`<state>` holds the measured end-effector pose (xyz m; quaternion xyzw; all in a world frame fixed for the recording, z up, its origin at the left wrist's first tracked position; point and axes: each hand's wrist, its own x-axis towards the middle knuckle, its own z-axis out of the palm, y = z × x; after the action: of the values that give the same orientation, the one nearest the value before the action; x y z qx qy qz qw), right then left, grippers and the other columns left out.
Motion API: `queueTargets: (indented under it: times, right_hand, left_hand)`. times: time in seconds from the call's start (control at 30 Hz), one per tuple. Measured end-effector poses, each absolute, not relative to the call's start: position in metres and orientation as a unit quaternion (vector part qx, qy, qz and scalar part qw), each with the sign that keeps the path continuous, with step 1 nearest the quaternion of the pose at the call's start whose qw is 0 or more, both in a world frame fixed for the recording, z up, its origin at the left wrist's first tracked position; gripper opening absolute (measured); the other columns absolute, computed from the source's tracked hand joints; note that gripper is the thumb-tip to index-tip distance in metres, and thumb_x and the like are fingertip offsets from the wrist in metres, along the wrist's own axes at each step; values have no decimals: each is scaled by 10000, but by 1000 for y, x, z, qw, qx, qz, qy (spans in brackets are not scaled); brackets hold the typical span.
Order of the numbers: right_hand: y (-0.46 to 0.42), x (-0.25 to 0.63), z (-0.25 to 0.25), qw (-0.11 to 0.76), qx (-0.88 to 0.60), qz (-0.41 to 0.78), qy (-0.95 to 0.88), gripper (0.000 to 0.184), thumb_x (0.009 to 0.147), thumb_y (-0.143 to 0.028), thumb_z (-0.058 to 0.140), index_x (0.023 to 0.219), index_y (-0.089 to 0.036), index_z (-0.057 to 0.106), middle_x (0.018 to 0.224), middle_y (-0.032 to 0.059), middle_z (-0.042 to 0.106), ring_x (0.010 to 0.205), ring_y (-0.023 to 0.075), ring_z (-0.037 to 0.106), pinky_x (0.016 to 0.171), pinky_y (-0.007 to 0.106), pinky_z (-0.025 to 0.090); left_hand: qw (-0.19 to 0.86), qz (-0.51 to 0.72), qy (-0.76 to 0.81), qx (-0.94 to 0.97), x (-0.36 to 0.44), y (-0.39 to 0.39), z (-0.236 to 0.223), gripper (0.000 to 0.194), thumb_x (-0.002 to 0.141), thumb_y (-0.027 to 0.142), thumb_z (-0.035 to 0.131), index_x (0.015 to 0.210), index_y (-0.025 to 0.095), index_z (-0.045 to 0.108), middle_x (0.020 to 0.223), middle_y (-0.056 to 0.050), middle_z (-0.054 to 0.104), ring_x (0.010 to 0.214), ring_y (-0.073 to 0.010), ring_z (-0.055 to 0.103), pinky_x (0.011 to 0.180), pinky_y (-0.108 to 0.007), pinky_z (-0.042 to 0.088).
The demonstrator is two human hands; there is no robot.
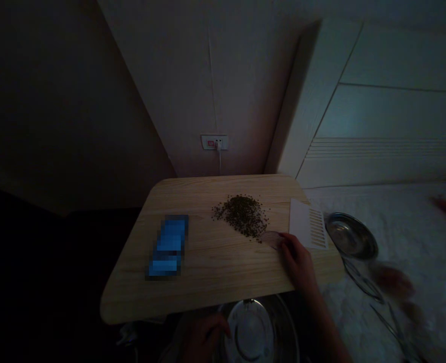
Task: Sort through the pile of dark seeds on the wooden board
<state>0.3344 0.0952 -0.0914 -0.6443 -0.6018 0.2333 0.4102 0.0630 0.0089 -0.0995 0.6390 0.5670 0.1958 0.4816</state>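
A loose heap of small dark seeds or grains (243,214) is spread over the light wooden table (207,272). At its lower right edge, my right hand (295,254) pinches a clear, thin, rounded piece (271,239) that lies low over the wood. Its exact kind is hard to make out in the dim light. Below the table's front edge, my left hand (207,333) has bent fingers at the left rim of a round metal basin (293,333). Deep shadow covers much of that hand. A few dark grains show inside the basin near the table edge.
A phone-shaped blurred blue screen (169,246) lies at the table's left. Right of my right hand is a white slotted plate (308,224). Beyond it, a metal bowl (351,236) and scissors (391,322) rest on a white bed cover. A plugged wall socket (214,142) is behind.
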Motion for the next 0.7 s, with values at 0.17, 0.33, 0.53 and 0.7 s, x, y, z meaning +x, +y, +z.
queueTargets:
  times: [0.17, 0.33, 0.53, 0.7]
  right_hand:
    - [95, 334, -91, 408, -641, 238, -605, 294, 868, -320, 422, 1113, -204, 536, 1009, 58, 631, 891, 197, 581, 795, 334, 452]
    - [96, 333, -90, 412, -637, 236, -607, 294, 869, -322, 416, 1108, -206, 542, 1030, 64, 628, 904, 202, 579, 809, 346, 449]
    - [94, 334, -91, 417, -642, 236, -598, 295, 863, -323, 427, 1113, -211, 537, 993, 56, 633, 875, 197, 584, 797, 346, 456]
    - [93, 334, -88, 430, -643, 232, -590, 294, 858, -327, 426, 1096, -202, 545, 958, 60, 638, 845, 197, 590, 762, 337, 468]
  left_hand:
    - [483, 202, 566, 637, 63, 8, -105, 286, 760, 164, 449, 628, 174, 702, 658, -21, 723, 668, -181, 651, 651, -219, 457]
    - [487, 193, 570, 633, 63, 8, -102, 275, 751, 150, 458, 639, 189, 706, 662, -4, 723, 678, -174, 647, 660, -207, 454]
    - [487, 200, 568, 633, 63, 8, -101, 275, 748, 157, 457, 627, 174, 704, 657, -21, 721, 681, -188, 654, 655, -218, 456]
    - [486, 209, 566, 632, 63, 9, -103, 267, 749, 148, 465, 630, 182, 702, 654, -9, 718, 667, -179, 648, 642, -209, 453]
